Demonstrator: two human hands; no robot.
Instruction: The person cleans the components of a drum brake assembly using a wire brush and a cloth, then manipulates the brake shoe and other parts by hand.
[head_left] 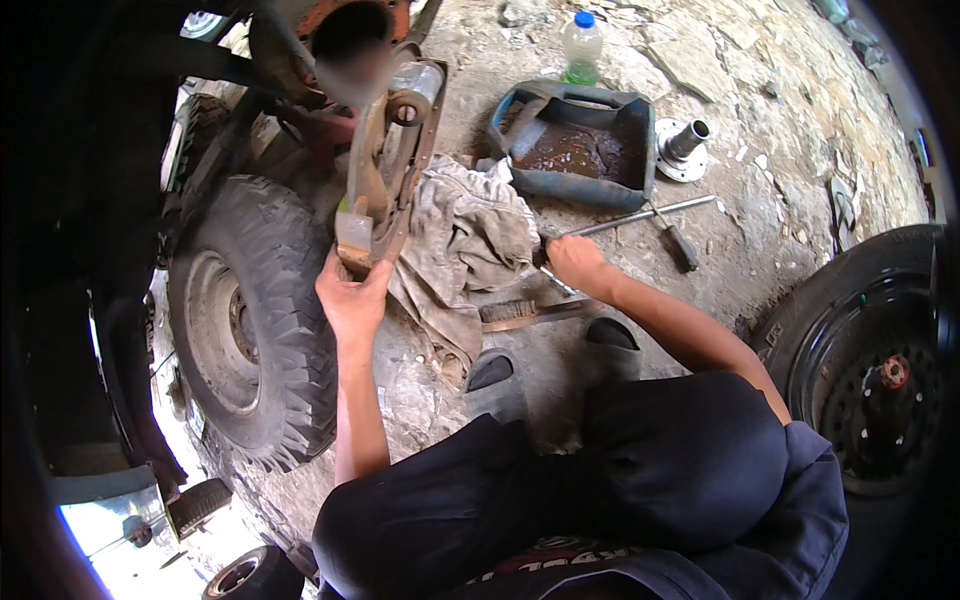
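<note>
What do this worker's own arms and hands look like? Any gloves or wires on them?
They are human arms. The left hand and right hand wear no gloves, and both forearms are bare, with no cables or watch visible. A dark sleeve shows near the right elbow; the left sleeve can't be made out.

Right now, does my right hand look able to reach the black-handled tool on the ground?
Probably yes: the black-handled tool lies just right of your right hand, and only ground shows between them. Whether that hand holds something is unclear, so it might need freeing first.
</note>
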